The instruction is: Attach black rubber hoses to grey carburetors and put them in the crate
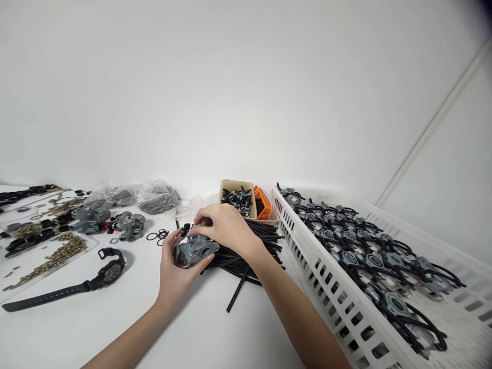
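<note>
Carburetor body [194, 250], grey cast metal, cradled in left hand [175, 266] just left of black tubing pile [246, 256]. Right hand [225, 225] on top, fingertips pinching small black fitting at its upper edge. Step looks like seating fitting; next needs firm, aligned push. White crate [326, 277] w/ finished units right of pile.

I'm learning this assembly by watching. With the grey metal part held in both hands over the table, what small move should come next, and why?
Probably press the small black piece home. The left hand cradles the grey metal part from below while the right hand pinches at its top, where that piece sits. The finished parts in the white crate all carry black tubes.
</note>
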The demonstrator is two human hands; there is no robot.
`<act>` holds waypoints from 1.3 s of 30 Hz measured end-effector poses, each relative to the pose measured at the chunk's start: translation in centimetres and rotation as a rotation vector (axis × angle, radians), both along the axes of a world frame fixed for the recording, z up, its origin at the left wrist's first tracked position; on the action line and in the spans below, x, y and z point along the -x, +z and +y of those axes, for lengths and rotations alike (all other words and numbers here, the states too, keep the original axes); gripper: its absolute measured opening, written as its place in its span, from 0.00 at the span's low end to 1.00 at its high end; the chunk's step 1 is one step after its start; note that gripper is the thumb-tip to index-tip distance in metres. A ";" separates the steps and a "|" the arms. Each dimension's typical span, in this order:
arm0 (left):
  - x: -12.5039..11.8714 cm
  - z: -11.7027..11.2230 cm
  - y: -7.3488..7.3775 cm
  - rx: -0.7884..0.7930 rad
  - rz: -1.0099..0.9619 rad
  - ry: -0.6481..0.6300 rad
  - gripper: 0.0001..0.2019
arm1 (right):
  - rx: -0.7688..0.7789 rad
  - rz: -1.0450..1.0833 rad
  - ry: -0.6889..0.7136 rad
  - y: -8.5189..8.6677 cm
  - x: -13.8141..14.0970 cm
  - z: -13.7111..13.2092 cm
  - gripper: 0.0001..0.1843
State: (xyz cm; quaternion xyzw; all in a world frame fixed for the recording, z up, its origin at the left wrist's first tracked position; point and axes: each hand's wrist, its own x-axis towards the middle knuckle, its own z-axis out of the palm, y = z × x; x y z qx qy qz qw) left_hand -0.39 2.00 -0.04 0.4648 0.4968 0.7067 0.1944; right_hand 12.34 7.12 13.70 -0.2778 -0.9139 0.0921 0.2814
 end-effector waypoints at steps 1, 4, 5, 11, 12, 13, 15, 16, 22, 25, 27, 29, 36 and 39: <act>0.0 -0.1 0.1 0.004 -0.003 0.001 0.41 | 0.040 0.016 0.007 0.1 -0.2 0.0 0.10; 0.0 -0.1 0.2 0.033 -0.023 0.008 0.41 | 0.174 0.051 0.075 0.7 -1.0 -0.1 0.16; 0.0 -0.1 0.2 0.043 -0.034 0.008 0.42 | 0.216 0.054 0.108 0.9 -1.3 -0.1 0.17; 0.2 0.1 -0.1 0.026 -0.065 -0.041 0.43 | 0.401 0.031 0.296 1.6 -2.9 1.0 0.21; 0.2 0.1 -0.1 0.022 -0.059 -0.046 0.43 | 0.427 0.037 0.312 1.5 -3.0 1.2 0.21; 0.2 0.1 -0.1 0.018 -0.052 -0.051 0.43 | 0.449 0.044 0.320 1.4 -3.0 1.4 0.21; 0.1 0.0 -0.1 0.012 -0.038 -0.058 0.43 | 0.473 0.056 0.319 1.1 -3.0 1.8 0.21; 0.1 0.0 -0.1 0.011 -0.031 -0.060 0.43 | 0.472 0.059 0.311 1.0 -3.0 1.9 0.21; 0.1 -0.1 -0.1 0.011 -0.016 -0.048 0.43 | 0.431 0.049 0.235 1.0 -2.7 1.9 0.21; 0.1 -0.2 -0.1 -0.007 -0.014 -0.033 0.42 | 0.430 0.038 0.218 1.1 -2.6 1.6 0.22; 0.1 -0.2 -0.1 -0.025 -0.015 -0.030 0.42 | 0.419 0.033 0.213 1.2 -2.6 1.5 0.22; 0.1 -0.2 -0.1 -0.035 -0.020 -0.024 0.42 | 0.404 0.030 0.225 1.3 -2.6 1.3 0.19; 0.0 -0.2 0.3 -0.059 -0.037 0.006 0.42 | 0.465 0.156 0.251 -0.3 -1.4 1.9 0.19; 0.0 -0.1 0.4 -0.067 -0.064 0.010 0.42 | 0.540 0.261 0.245 -1.8 -0.1 2.5 0.17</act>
